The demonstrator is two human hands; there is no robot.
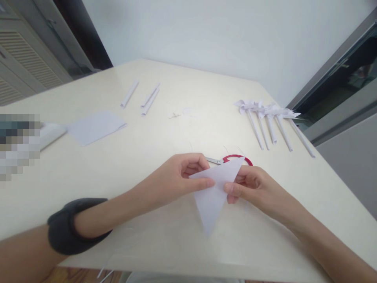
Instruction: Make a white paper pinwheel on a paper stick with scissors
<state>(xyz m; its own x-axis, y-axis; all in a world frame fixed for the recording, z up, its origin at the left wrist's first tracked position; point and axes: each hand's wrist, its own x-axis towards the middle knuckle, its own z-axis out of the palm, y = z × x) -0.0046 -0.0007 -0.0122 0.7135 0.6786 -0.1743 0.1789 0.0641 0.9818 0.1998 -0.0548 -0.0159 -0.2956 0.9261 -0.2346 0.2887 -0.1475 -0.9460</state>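
Hands meet over the table [165,251]: my left hand [176,175] and right hand [250,186] each pinch a folded white paper triangle [213,192], keeping its layers aligned. Red-handled scissors [232,159] lie just behind, finished paper pinwheels [268,118] farther right.

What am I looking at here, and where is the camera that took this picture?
There is no machine here: these are a person's two bare hands. The single picture comes from a camera worn on the person's head, looking forward and down.

The left hand and the right hand together pinch a folded white paper triangle above the cream-coloured table. Just behind it lie red-handled scissors.

On the right sit a row of white paper pinwheels on rolled paper sticks. Further back are three rolled white paper sticks, and to the left a folded white paper sheet. The left forearm wears a dark grey band.
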